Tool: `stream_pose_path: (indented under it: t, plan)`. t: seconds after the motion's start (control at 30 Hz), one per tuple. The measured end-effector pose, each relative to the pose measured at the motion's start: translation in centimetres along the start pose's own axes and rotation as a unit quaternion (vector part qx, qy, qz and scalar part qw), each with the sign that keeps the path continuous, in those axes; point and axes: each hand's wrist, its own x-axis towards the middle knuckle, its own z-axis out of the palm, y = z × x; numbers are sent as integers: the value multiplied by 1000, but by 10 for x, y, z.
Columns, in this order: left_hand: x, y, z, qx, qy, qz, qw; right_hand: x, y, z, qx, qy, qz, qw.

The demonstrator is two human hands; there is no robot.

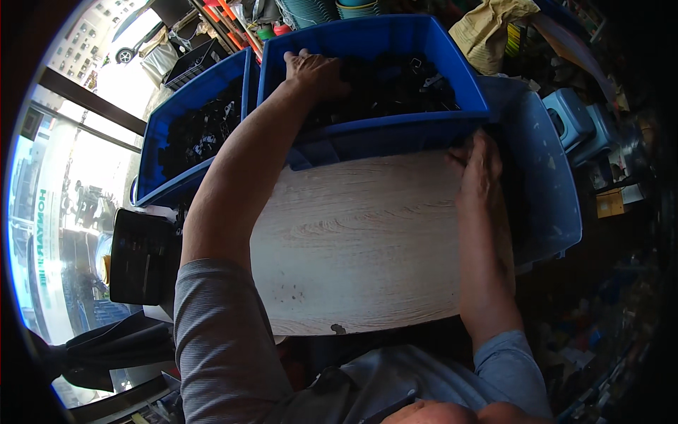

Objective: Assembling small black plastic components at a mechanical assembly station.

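Note:
A large blue plastic bin (395, 126) stands at the far side of a pale wood-grain table (367, 240). Many small black parts (385, 88) fill its bottom. My left hand (316, 74) reaches over the near wall into the bin's left part, its fingers apart; what lies under the palm is hidden. At the bin's near right corner, my right hand (480, 166) grips the lower edge. Its thumb points left over the table, and its fingertips are partly hidden by the bin.
Left of the main bin sits another blue bin (176, 173) of black parts. A translucent bluish tub (544, 191) stands right of the table. A dark box-shaped object (141, 258) is at the left, blue stools (568, 120) and a tan sack (487, 35) at the far right.

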Motion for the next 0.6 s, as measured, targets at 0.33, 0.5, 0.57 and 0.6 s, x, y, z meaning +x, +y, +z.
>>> stream_pose_path:
  t: [0.33, 0.5, 0.57, 0.6]
  plan:
    - [16, -1, 18, -110, -13, 4, 994, -4, -4, 4, -14, 10, -9, 1000]
    - [10, 8, 15, -127, -10, 39, 991, -1, -3, -1, -28, 11, -11, 999]
    - [6, 9, 15, -114, 7, 41, 993, -2, -4, 0, -29, 7, -8, 1000]
    - [8, 10, 18, -115, 8, 42, 992, -4, -6, 1, -27, 8, -8, 1000]
